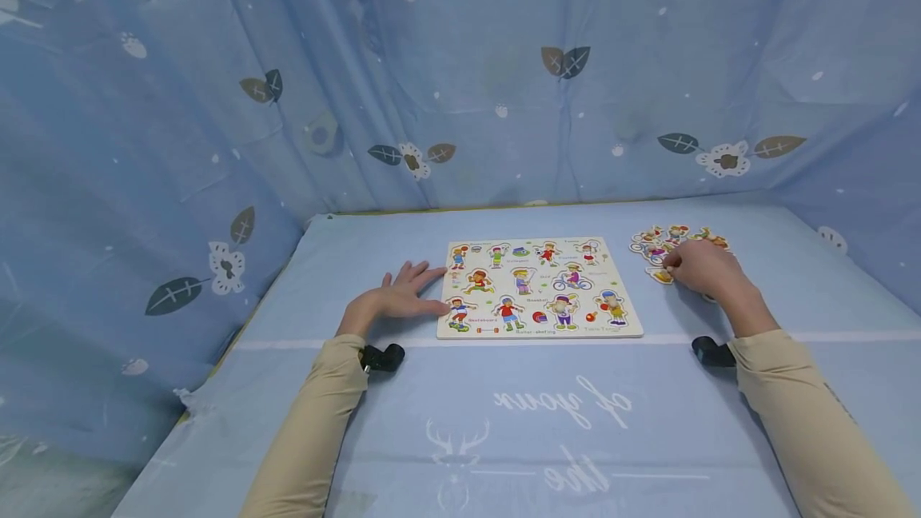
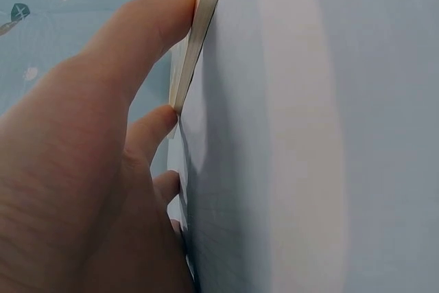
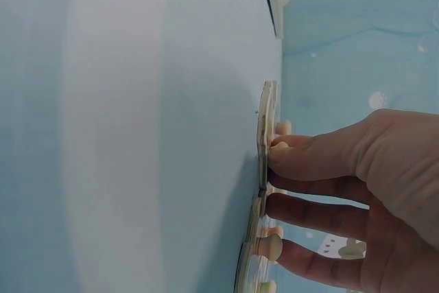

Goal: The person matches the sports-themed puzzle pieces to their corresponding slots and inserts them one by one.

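Observation:
A wooden puzzle board printed with children playing sports lies flat on the blue cloth. My left hand rests flat beside it with fingers spread. In the left wrist view its fingertips press against the board's left edge. To the right of the board lies a pile of loose cut-out pieces. My right hand lies over the pile's near side. In the right wrist view its fingers reach out, fairly straight and apart, with tips against a piece and its small pegs. No pinch shows.
The table is covered with a light blue cloth bearing white script and a deer drawing. Blue leaf-patterned curtains wall in the back and both sides. Black wrist-camera mounts sit on both forearms.

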{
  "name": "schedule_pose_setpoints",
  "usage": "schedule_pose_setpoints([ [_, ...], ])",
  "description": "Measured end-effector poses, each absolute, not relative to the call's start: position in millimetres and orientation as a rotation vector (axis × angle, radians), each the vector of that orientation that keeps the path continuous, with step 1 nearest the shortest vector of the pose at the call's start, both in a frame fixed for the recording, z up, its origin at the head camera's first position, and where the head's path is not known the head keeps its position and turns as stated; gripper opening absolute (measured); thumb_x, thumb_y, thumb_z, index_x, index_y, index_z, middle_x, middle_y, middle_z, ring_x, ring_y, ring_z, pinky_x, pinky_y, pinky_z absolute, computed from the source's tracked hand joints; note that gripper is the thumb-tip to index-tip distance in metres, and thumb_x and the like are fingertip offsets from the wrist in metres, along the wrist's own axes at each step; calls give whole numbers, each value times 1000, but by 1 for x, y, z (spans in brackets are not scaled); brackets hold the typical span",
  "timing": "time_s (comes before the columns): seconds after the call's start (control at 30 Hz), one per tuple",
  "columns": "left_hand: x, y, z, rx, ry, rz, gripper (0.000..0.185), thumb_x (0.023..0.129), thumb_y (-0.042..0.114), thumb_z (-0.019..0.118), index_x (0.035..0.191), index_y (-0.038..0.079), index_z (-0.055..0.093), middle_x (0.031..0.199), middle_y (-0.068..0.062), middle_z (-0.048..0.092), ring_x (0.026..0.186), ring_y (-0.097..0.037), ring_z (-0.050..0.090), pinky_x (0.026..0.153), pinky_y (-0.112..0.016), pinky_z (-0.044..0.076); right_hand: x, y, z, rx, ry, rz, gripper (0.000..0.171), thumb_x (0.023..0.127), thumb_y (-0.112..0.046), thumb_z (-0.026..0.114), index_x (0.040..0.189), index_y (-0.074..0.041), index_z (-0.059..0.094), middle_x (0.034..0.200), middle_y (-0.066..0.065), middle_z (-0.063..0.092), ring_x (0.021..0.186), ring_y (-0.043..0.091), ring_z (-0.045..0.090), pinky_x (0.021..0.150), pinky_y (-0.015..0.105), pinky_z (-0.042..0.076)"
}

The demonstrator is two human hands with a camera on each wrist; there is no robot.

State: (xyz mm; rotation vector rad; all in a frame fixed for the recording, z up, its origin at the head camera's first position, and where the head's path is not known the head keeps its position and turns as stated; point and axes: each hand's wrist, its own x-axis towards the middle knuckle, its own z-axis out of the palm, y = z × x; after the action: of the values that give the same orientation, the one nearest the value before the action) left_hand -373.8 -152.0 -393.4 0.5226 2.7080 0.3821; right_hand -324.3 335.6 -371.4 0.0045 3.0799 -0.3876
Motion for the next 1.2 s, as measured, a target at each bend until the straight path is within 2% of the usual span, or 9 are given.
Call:
schedule_pose_setpoints([
  [0.5, -372, -154, -391, 523, 2702, 351, 90, 86, 68, 55, 159, 32, 17, 167, -7, 3, 152, -35, -10, 118, -63, -5, -326, 332, -371, 4, 3070, -393, 26, 94, -4, 59, 114, 10, 68, 113, 30, 66, 98, 41, 61, 84, 59, 49],
  [1.0, -372, -153, -393, 526, 2697, 383, 89, 86, 67, 56, 159, 32, 19, 168, -7, 2, 152, -35, -11, 118, -63, -5, -327, 333, -367, -24, 3048, -322, 25, 95, -5, 58, 113, 9, 68, 107, 27, 67, 89, 34, 61, 77, 54, 50],
  [1.2, -373, -152, -391, 539, 2696, 384, 90, 86, 67, 56, 159, 32, 19, 167, -8, 2, 152, -36, -11, 117, -64, -5, -324, 335, -366, -27, 3039, -345, 24, 96, -6, 58, 113, 9, 68, 108, 28, 66, 93, 37, 61, 80, 58, 49],
])
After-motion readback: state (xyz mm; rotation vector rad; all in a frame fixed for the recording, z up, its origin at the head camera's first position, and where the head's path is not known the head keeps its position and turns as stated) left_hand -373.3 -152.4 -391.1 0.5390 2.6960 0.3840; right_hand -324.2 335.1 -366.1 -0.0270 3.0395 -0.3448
